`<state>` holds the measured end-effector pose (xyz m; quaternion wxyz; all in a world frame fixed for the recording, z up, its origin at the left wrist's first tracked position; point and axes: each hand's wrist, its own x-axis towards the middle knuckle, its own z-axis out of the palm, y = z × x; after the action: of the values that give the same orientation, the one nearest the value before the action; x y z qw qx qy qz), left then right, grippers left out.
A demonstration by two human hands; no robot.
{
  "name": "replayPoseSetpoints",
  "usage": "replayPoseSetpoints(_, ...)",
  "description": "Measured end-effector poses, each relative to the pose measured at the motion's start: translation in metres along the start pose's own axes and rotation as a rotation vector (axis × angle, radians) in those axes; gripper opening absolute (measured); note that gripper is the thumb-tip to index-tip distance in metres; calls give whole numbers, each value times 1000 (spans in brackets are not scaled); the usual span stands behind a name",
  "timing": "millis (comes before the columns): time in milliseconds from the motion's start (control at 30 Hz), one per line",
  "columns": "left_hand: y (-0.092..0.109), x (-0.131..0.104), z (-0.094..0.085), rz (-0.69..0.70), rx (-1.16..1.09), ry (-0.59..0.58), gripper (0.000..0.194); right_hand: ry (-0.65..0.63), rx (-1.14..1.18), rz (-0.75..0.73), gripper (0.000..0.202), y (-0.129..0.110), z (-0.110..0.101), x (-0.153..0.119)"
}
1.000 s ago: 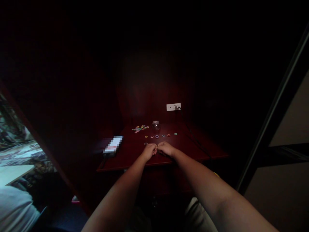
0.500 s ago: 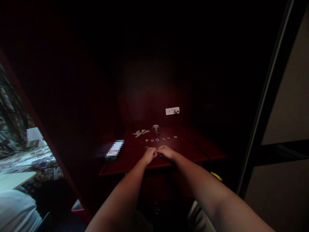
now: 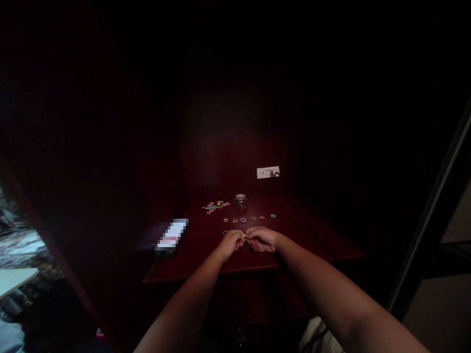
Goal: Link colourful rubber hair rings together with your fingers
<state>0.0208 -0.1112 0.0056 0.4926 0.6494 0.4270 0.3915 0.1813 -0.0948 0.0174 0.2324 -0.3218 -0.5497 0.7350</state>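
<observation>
My left hand (image 3: 233, 242) and my right hand (image 3: 262, 239) meet above the front of the dark red table (image 3: 206, 260). Both pinch a small yellow hair tie (image 3: 244, 237), which shows as a short strip between the fingertips. Just beyond them lies a row of several coloured hair ties, among them a purple hair tie (image 3: 243, 220) and a green hair tie (image 3: 273, 215). A greyish hair tie (image 3: 225, 232) is partly covered by my left hand.
A loose pile of hair ties (image 3: 215, 207) lies at the back left, beside a clear lidded jar (image 3: 241, 202). At the left edge is a phone-like device with a blurred screen (image 3: 172, 235). A socket (image 3: 268, 172) with a plugged-in cable is on the back wall.
The view has shifted slightly. My hands have drawn a little apart and my right hand has turned, so more of the yellow hair tie shows between them.
</observation>
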Motion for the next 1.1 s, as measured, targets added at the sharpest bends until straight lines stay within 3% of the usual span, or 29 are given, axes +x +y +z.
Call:
replayPoseSetpoints(200,-1,8,3,42,42,1,17,-94,111,59,19,-2,-10,3)
replayPoseSetpoints(400,-1,16,2,175,154,59,17,-140,97,27,22,-2,-20,9)
replayPoseSetpoints(633,10,59,-28,264,280,111,15,46,126,-271,24,-17,-26,50)
replayPoseSetpoints(767,4,81,-44,302,349,166,20,167,140,-375,24,-19,-34,81)
replayPoseSetpoints(933,-7,80,-50,221,386,89,22,225,113,-397,23,-6,-45,93)
replayPoseSetpoints(1100,-6,80,-52,181,391,41,18,272,-117,-487,19,-5,-51,87)
